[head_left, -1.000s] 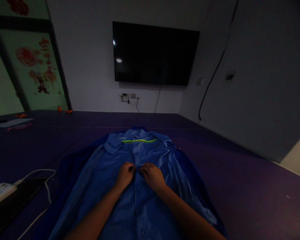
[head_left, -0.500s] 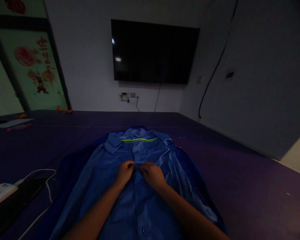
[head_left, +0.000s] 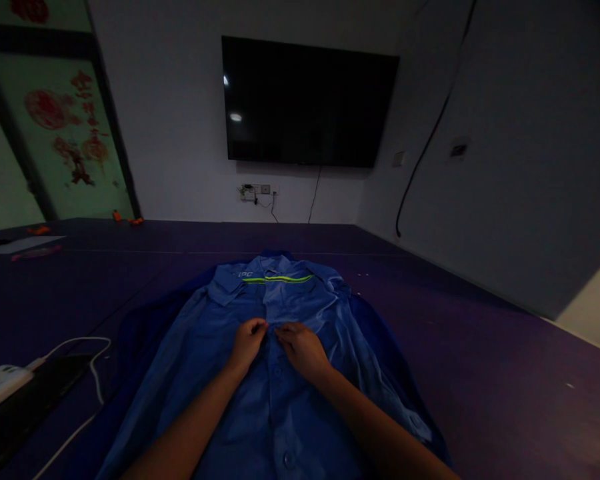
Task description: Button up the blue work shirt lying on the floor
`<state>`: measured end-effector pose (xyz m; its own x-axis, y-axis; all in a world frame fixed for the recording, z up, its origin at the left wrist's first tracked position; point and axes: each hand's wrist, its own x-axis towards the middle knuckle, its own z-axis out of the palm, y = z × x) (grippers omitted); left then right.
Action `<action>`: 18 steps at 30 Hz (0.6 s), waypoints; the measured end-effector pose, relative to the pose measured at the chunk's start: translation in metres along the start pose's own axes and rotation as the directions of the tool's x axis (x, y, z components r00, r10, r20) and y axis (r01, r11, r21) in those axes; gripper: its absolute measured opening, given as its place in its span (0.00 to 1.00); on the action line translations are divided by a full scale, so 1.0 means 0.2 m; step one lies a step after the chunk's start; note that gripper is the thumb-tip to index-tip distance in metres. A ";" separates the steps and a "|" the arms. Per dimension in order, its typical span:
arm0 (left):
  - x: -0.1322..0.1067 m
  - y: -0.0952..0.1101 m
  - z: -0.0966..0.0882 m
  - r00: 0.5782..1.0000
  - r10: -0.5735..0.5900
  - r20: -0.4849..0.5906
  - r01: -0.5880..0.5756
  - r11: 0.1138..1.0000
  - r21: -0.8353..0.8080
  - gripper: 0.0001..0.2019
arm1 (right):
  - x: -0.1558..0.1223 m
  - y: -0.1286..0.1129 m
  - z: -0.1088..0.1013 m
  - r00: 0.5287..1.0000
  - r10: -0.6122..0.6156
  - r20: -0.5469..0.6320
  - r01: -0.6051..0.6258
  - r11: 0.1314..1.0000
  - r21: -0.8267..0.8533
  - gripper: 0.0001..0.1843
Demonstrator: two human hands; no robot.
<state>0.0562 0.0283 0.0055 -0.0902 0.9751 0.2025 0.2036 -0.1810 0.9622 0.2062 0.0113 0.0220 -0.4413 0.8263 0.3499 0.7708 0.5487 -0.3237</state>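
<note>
Your left hand (head_left: 247, 343) and right hand (head_left: 303, 347) are curled narrow with the fingertips meeting at the front opening of the blue work shirt (head_left: 280, 400), each pinching a fold of cloth at chest height. In this dim light you cannot tell whether a button sits between them. The risk lies in that small grip: the cloth is thin, smooth and slightly glossy, so one edge could slide out of your fingers or creep past the other and leave the front crooked. Pulling towards you could ruck the fabric under your forearms, which lie along it. The shirt rests front-up in the middle of the desk (head_left: 480, 347), collar towards the far edge, a yellow-green reflective stripe (head_left: 280, 279) across the yoke and a round button (head_left: 290, 459) low on the front. Under it lies a darker blue garment (head_left: 135, 333), soft and loose, so the two layers may shift together. By the near left corner a white cable (head_left: 80, 343) loops from a white power block (head_left: 0, 383), and a dragged sleeve could snag it.
</note>
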 end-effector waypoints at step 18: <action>0.01 -0.01 0.00 1.000 -0.027 -0.002 0.027 0.996 -0.086 0.14 | 0.00 0.00 0.01 0.999 -0.040 0.004 0.040 0.999 -0.015 0.19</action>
<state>0.0560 0.0297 0.0041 -0.0973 0.9794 0.1769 0.1162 -0.1653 0.9794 0.2060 0.0118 0.0195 -0.4735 0.8044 0.3589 0.7593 0.5793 -0.2966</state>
